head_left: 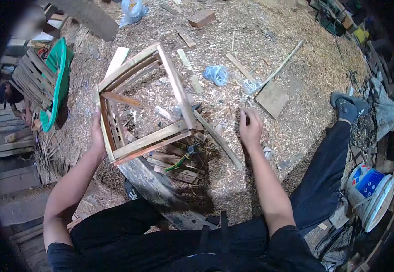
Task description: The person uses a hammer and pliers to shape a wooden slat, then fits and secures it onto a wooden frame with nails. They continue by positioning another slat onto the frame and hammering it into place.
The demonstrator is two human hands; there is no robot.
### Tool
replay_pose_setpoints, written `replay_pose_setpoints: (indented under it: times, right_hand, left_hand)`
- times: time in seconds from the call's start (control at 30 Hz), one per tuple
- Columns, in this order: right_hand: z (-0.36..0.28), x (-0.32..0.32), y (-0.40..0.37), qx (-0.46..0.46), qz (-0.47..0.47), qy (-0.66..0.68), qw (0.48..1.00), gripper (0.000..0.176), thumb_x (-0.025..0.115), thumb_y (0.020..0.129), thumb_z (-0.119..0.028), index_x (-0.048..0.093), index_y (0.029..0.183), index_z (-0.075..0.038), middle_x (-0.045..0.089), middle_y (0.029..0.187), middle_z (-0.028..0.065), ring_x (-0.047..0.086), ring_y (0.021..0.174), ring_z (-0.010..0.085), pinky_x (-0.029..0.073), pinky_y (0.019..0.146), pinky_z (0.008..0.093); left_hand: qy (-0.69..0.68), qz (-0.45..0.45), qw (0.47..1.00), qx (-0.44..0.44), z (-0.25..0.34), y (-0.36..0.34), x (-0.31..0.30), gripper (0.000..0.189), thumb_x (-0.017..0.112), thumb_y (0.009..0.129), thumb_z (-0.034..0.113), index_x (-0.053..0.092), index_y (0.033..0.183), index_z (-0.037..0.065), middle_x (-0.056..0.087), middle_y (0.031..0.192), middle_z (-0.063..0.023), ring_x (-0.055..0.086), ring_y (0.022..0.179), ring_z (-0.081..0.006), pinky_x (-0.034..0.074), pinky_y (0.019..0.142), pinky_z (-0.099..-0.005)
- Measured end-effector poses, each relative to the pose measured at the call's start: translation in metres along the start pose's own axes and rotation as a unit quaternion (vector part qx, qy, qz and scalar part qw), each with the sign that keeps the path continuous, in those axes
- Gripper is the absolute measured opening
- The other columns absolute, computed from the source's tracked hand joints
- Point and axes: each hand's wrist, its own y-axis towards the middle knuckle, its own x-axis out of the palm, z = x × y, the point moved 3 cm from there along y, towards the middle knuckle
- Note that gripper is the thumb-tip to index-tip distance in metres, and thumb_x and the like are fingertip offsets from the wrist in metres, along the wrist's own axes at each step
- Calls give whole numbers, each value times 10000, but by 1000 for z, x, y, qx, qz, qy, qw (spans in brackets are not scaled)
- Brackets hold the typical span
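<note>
My left hand [98,136] grips the left side of a wooden crate frame [176,86], made of nailed slats with an open middle. It is held tilted above the ground. My right hand [251,129] is apart from the frame, to its right, over the wood shavings. Its fingers are curled toward the thumb; what they hold, if anything, I cannot make out. Below the frame, pliers with green-yellow handles [178,162] rest by several short slats [185,174]. A thick worn wooden beam [154,183] runs beneath the frame toward my lap.
Wood shavings [314,68] cover the ground. A flat board [272,99], a long stick [282,65] and a blue plastic bag [216,75] lie ahead. A green tub [61,86] with slats stands left, near another person's hand [27,115]. A white bucket [364,195] sits right.
</note>
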Motion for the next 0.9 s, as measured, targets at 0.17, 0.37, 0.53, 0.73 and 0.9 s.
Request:
replay_pose_setpoints:
  times: [0.17, 0.37, 0.53, 0.73, 0.9]
  right_hand:
    - [-15, 64, 92, -39, -40, -18, 998, 159, 674, 922, -88, 738, 1032, 9, 702, 985, 186, 657, 958, 393, 508, 863, 460]
    - [1, 125, 110, -26, -153, -169, 973, 203, 708, 846, -86, 755, 1022, 3, 672, 1144, 230, 633, 1057, 407, 503, 924, 476]
    - [-17, 131, 106, 35, -141, -169, 975, 196, 677, 878, -96, 729, 1043, -4, 649, 1115, 215, 632, 1055, 422, 504, 904, 497]
    - [-6, 125, 110, 14, -163, -163, 973, 193, 640, 936, -161, 679, 1044, -5, 669, 1072, 201, 644, 1012, 421, 510, 833, 514]
    - [18, 121, 104, 43, -113, -96, 988, 201, 641, 943, -179, 672, 1032, -2, 672, 937, 233, 642, 915, 434, 493, 801, 524]
  left_hand:
    - [28, 6, 999, 31, 1, 1, 4, 912, 440, 895, 826, 529, 1325, 27, 643, 1034, -130, 685, 774, -263, 603, 625, -450]
    - [-5, -2, 1000, 17, -5, 8, 0, 949, 475, 920, 786, 418, 1451, 1, 592, 1159, -167, 660, 821, -256, 589, 634, -442]
    - [62, -5, 993, 97, 0, 12, -2, 848, 445, 992, 697, 509, 1412, -37, 592, 1133, -186, 609, 789, -227, 521, 665, -370]
    - [45, 17, 997, 67, -3, 14, 3, 817, 418, 1000, 693, 642, 1226, -59, 647, 969, -146, 608, 906, -244, 464, 890, -415]
    - [90, 17, 992, 89, -9, 30, 0, 989, 457, 946, 750, 505, 1398, -128, 565, 1358, -297, 537, 1276, -387, 361, 1130, -455]
